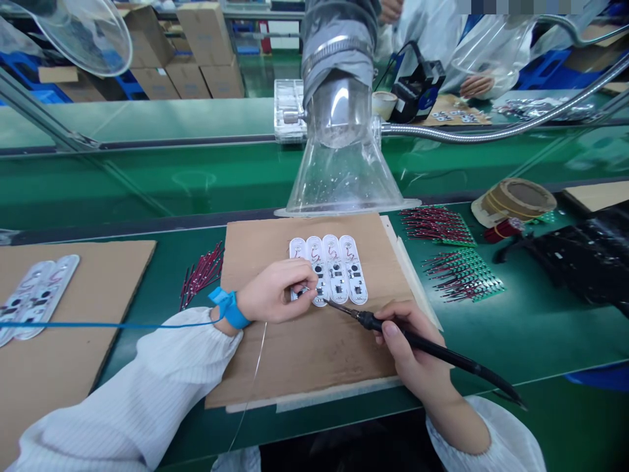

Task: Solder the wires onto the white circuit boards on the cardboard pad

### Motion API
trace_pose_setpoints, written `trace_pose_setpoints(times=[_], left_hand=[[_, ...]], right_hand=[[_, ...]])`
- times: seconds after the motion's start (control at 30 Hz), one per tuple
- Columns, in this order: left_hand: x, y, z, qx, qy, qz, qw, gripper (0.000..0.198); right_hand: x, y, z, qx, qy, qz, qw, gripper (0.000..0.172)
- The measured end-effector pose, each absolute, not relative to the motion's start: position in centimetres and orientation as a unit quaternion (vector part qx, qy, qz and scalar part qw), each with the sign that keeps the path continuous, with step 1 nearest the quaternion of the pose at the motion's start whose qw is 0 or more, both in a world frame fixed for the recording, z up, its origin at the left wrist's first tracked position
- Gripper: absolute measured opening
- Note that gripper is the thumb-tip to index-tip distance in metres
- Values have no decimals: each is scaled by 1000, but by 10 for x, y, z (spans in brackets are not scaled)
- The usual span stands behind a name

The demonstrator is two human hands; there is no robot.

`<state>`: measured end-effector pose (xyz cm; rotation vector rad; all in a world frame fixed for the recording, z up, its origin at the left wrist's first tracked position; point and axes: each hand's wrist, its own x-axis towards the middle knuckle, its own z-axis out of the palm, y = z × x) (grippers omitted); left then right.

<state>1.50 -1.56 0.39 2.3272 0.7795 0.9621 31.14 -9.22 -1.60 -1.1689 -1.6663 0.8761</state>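
Note:
Several white, oblong circuit boards (pixel 352 272) with small dark parts and short red wires lie side by side on a sheet of cardboard (pixel 304 367). My right hand (pixel 410 341) grips a soldering iron (pixel 368 320), its tip at the lower end of the second board from the left. My left hand (pixel 278 288), a blue wrist strap (pixel 230 309) behind it, is pinched above the leftmost boards and partly covers them. From its fingers thin solder wire (pixel 255 373) trails down toward the table edge. Whether the tip touches the solder cannot be made out.
A clear fume hood (pixel 346 177) hangs just beyond the boards. To the right lie green boards with red wires (pixel 464 275), a tape roll (pixel 514 203) and a black device (pixel 584 255). At left are loose red wires (pixel 201 272) and cardboard (pixel 73 354). People work across the bench.

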Motion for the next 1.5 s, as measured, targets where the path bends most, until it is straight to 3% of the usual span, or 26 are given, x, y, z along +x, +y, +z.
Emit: trace_pose_setpoints(times=[0.57,0.83,1.0,1.37,1.5], left_hand=[[16,-15,5,863,271,350,244,16],[15,-16,4,857,281,357,242,15],[17,-17,7,849,289,366,249,15],[57,-56,25,811,292,264,432,11],[63,-59,23,801,305,248,451,13]], right_hand=[[309,-90,-9,-458,-704,346,419,4],[308,-93,-20,-449,-645,376,491,8],[306,-92,-17,-451,-657,352,491,14],[299,-79,-4,-346,-815,213,413,26],[297,-80,-10,-338,-820,210,410,18]])
